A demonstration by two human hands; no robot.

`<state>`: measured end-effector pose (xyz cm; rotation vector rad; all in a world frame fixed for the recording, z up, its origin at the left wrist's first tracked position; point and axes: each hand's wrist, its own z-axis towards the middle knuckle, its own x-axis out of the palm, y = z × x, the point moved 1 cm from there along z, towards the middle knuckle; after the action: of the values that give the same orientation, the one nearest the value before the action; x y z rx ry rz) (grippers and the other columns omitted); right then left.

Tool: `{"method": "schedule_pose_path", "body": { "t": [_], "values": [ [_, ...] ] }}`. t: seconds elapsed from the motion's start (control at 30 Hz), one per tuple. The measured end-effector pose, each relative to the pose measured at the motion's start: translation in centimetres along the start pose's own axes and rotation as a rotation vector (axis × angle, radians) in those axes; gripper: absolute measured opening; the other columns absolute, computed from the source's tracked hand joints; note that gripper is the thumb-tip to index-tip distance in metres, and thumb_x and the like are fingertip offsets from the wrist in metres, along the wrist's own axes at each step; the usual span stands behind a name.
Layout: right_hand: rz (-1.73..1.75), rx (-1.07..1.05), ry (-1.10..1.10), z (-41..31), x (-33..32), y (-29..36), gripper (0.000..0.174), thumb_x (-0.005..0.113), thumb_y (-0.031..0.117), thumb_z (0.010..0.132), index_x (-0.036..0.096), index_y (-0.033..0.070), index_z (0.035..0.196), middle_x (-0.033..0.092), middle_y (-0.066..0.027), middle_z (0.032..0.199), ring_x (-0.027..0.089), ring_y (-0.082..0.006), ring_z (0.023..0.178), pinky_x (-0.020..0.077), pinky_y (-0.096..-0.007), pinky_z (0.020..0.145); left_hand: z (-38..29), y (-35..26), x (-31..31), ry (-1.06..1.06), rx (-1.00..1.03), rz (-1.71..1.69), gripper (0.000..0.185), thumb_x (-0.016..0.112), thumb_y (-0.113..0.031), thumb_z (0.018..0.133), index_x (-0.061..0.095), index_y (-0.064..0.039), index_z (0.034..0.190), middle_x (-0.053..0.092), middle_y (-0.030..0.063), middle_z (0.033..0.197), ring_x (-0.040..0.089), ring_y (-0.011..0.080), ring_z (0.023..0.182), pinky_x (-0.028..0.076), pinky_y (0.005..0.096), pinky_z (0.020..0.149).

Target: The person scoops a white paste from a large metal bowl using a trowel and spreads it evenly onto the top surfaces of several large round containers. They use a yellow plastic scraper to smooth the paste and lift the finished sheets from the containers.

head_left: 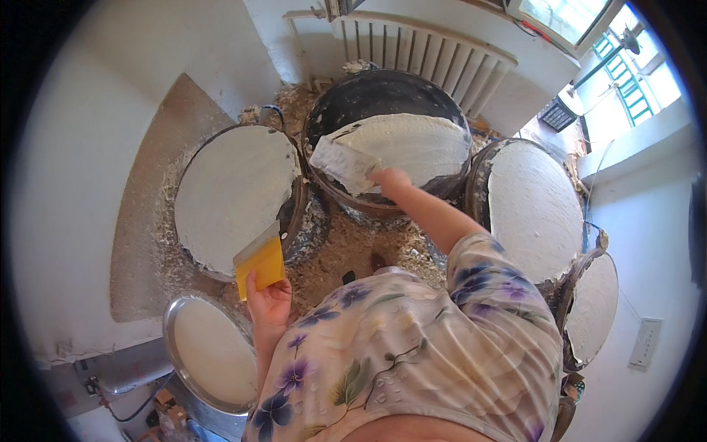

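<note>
My left hand [269,301] grips a yellow scraper [264,264] with a metal edge, beside the near rim of the left round griddle. A batter-smeared flat spreader [342,163] is in my right hand [392,182], over the left part of the middle griddle [381,91]. Pale batter [414,143] covers much of that black plate, while its far part is bare. White batter [237,188] coats nearly all of the left griddle. To the right, another griddle carries a white sheet of batter [533,210], with a dark strip along its left edge.
A metal basin of pale batter [207,353] stands at lower left. Another coated griddle [594,312] sits at far right. Behind the middle griddle is a radiator [409,47]. Crumbs litter the floor [337,254] between the griddles. A black basket [560,110] is near the windows.
</note>
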<state>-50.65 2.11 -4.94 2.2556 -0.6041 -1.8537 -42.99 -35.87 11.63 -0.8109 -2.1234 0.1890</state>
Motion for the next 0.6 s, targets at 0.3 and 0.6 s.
{"method": "schedule_pose_path", "body": {
  "t": [0.3, 0.6],
  "values": [
    [0.104, 0.622, -0.321, -7.0, -6.0, -19.6, 0.04, 0.059, 0.005, 0.07, 0.058, 0.013, 0.109, 0.063, -0.0098, 0.098, 0.059, -0.025, 0.094, 0.0464, -0.0345, 0.079, -0.6, -2.1, -0.8, -0.046, 0.099, -0.028, 0.023, 0.058, -0.022, 0.08, 0.055, -0.006, 0.095, 0.061, 0.0039, 0.089, 0.057, 0.0164, 0.075, 0.048, 0.0286, 0.062],
    [0.667, 0.033, -0.016, 2.0, -0.9, -2.4, 0.041, 0.065, 0.007, 0.07, 0.059, 0.019, 0.109, 0.059, -0.0052, 0.075, 0.053, -0.0163, 0.058, 0.0446, -0.0287, 0.054, 1.0, -2.9, 0.5, -0.039, 0.185, -0.033, 0.028, 0.057, -0.028, 0.081, 0.055, -0.005, 0.096, 0.062, 0.0056, 0.088, 0.058, 0.0177, 0.072, 0.049, 0.0296, 0.061]
  ]
}}
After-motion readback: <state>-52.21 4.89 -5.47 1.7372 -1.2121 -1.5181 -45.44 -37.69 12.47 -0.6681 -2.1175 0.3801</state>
